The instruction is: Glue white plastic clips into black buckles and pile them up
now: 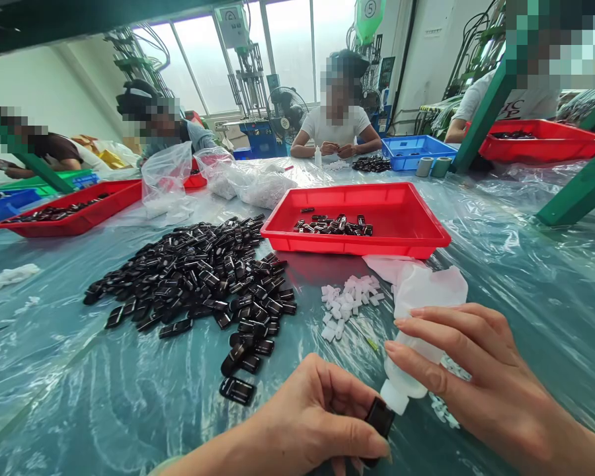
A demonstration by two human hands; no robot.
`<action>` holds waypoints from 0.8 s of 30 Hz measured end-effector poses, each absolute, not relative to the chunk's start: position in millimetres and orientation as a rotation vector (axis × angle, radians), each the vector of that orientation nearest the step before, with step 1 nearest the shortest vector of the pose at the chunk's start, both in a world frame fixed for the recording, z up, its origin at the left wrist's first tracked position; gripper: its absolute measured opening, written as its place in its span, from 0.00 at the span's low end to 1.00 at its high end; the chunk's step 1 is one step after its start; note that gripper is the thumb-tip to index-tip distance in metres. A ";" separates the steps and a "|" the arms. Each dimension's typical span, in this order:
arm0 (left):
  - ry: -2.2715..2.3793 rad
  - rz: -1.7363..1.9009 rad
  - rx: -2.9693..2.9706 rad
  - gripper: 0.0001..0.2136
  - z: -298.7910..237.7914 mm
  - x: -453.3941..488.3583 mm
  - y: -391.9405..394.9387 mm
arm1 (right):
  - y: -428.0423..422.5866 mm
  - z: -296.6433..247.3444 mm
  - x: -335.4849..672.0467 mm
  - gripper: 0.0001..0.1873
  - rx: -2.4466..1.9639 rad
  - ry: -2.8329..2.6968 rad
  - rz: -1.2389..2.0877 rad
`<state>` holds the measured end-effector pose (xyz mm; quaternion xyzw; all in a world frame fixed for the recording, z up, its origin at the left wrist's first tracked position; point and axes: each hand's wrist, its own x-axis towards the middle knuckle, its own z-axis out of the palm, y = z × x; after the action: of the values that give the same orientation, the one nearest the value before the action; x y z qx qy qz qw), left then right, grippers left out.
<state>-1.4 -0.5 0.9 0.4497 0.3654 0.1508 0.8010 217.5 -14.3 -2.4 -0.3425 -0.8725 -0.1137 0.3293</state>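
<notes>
Along the plastic-sheeted bench [79,370], a heap of black rectangular plastic parts [193,284] lies to my left, just beside a red tray [401,205]. My left hand [312,423] pinches one small black part [379,418] against the tip of a white squeeze bottle [406,370], which my right hand [476,377] grips tilted, near white foam cubes [347,304].

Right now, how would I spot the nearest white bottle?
Below the central red tray lies a small heap of white pieces. Just right of it, the white bottle sits tilted in the right hand, its tip at the black piece in the left hand.
</notes>
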 end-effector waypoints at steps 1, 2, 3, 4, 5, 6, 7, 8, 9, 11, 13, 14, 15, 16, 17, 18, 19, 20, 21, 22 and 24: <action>0.781 0.324 0.965 0.09 0.8 -1.4 -0.6 | -14.7 -2.6 216.6 0.19 -0.914 -2.280 -0.309; 0.780 0.323 0.970 0.08 0.8 -1.4 -0.9 | -15.1 -3.0 215.8 0.20 -0.929 -2.274 -0.316; 0.780 0.322 0.973 0.08 0.8 -1.2 -1.3 | -15.4 -3.7 215.0 0.20 -0.937 -2.264 -0.320; 0.782 0.321 0.974 0.08 0.8 -1.0 -1.6 | -15.5 -4.4 214.3 0.19 -0.939 -2.251 -0.323; 0.782 0.319 0.976 0.07 0.8 -0.7 -1.9 | -15.4 -5.2 213.8 0.19 -0.937 -2.239 -0.322; 0.787 0.317 0.976 0.06 0.8 -0.3 -2.2 | -15.0 -5.9 213.4 0.18 -0.934 -2.234 -0.316; 0.793 0.319 0.976 0.06 0.7 0.1 -2.3 | -14.4 -6.4 213.2 0.18 -0.934 -2.236 -0.307; 0.802 0.325 0.977 0.06 0.5 0.5 -2.3 | -13.4 -6.7 213.1 0.17 -0.937 -2.241 -0.298; 0.811 0.335 0.979 0.07 0.4 0.9 -2.3 | -12.2 -6.9 213.0 0.17 -0.943 -2.245 -0.288; 0.839 0.358 0.991 0.08 0.4 1.4 -2.2 | -8.9 -6.9 213.0 0.17 -0.952 -2.229 -0.271; 0.871 0.382 0.998 0.10 1.0 1.9 -2.2 | -4.8 -7.0 213.5 0.18 -0.966 -2.184 -0.261; 0.887 0.391 0.996 0.11 1.4 2.1 -2.3 | -2.6 -7.0 214.2 0.19 -0.976 -2.163 -0.254; 0.901 0.399 0.995 0.11 1.8 2.5 -2.4 | -0.1 -6.9 215.5 0.19 -0.995 -2.144 -0.248; 0.912 0.408 0.994 0.12 2.2 2.9 -2.5 | 2.5 -6.6 217.5 0.19 -1.027 -2.116 -0.241; 0.922 0.415 0.995 0.12 2.5 3.4 -2.7 | 5.6 -6.1 220.4 0.18 -1.081 -2.070 -0.227; 0.931 0.421 1.000 0.13 2.6 3.9 -2.9 | 9.1 -5.3 224.4 0.16 -1.183 -1.988 -0.195; 0.937 0.425 1.007 0.13 2.4 4.3 -3.0 | 13.4 -4.4 229.6 0.15 -1.324 -1.873 -0.146; 0.941 0.430 1.015 0.13 1.9 4.7 -3.2 | 18.4 -3.5 236.0 0.15 -1.473 -1.737 -0.091; 0.944 0.435 1.023 0.13 1.2 4.9 -3.5 | 24.1 -3.0 243.8 0.16 -1.632 -1.582 -0.026; 0.949 0.439 1.033 0.13 0.3 5.0 -3.8 | 30.5 -3.2 252.8 0.16 -1.746 -1.464 0.016; 0.966 0.450 1.076 0.12 -1.5 4.8 -4.6 | 44.1 -6.9 273.4 0.13 -1.855 -1.342 0.041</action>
<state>4.8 -4.6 -1.5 0.4879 0.4382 0.2041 0.7268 273.4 44.1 -6.9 -0.7378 -0.5337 0.0162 0.4130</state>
